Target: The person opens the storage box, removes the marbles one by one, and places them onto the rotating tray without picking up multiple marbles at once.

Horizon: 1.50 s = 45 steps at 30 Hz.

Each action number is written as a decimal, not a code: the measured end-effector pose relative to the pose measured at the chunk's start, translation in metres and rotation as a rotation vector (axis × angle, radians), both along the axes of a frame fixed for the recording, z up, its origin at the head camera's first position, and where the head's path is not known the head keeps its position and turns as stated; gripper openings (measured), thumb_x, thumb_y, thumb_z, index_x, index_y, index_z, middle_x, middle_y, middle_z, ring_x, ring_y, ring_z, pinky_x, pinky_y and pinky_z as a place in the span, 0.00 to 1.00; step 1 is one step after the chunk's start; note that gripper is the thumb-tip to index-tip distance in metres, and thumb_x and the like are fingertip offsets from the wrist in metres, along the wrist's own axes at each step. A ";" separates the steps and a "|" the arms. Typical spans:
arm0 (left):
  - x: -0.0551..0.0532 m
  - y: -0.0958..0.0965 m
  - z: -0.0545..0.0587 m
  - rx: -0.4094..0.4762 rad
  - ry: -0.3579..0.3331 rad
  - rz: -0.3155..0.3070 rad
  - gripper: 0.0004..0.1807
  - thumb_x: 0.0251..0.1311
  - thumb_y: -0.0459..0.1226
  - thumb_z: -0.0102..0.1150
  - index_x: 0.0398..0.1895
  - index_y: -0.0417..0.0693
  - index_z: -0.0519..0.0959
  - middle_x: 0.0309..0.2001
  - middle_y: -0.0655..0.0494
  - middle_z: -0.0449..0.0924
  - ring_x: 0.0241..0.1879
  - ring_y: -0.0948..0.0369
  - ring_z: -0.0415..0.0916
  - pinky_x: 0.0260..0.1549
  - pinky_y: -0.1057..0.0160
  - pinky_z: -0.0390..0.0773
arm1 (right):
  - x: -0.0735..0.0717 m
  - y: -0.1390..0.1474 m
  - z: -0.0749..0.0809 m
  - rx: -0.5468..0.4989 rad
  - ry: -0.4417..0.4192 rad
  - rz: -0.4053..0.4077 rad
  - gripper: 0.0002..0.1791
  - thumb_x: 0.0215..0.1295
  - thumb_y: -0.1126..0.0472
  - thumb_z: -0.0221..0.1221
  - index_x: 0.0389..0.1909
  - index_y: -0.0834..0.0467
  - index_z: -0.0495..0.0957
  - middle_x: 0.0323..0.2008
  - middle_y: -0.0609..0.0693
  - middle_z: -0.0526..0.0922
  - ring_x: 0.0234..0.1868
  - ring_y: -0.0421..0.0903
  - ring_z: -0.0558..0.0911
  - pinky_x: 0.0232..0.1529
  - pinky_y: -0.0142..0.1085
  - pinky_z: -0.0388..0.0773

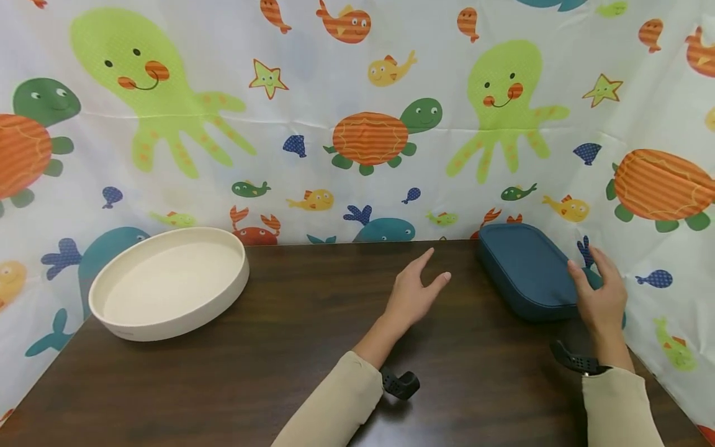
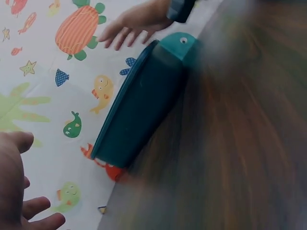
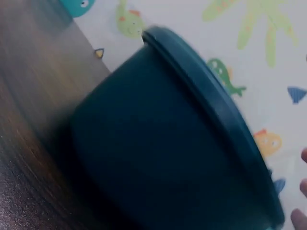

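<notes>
A dark blue lidded container point(image 1: 527, 270) stands at the back right of the table, its lid on. By its right front corner is my right hand point(image 1: 603, 295), fingers spread and holding nothing. In the left wrist view that hand point(image 2: 139, 21) hovers just above the end of the lid; whether it touches is hard to tell. The right wrist view shows the container's side point(image 3: 153, 134) close up, with a few fingertips point(image 3: 300, 220) at the frame's edge. My left hand point(image 1: 410, 292) is over the table left of the container, thumb and fingers apart, with nothing in it.
A round cream tray point(image 1: 173, 279) with a raised rim sits at the left back of the dark wooden table point(image 1: 234, 385). A white curtain point(image 1: 313, 68) printed with sea animals hangs behind and along both sides. Each wrist wears a black band.
</notes>
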<state>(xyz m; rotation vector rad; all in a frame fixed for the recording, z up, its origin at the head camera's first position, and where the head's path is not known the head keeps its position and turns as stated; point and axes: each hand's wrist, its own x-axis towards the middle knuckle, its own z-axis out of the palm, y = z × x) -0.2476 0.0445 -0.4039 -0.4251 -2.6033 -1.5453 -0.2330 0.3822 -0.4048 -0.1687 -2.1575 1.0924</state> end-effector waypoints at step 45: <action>-0.006 0.079 -0.046 0.312 -0.095 0.001 0.44 0.66 0.55 0.60 0.80 0.52 0.54 0.78 0.53 0.59 0.75 0.54 0.64 0.70 0.52 0.71 | -0.019 -0.043 -0.042 -0.142 -0.279 0.142 0.29 0.73 0.57 0.49 0.74 0.57 0.64 0.73 0.65 0.67 0.72 0.63 0.67 0.72 0.59 0.60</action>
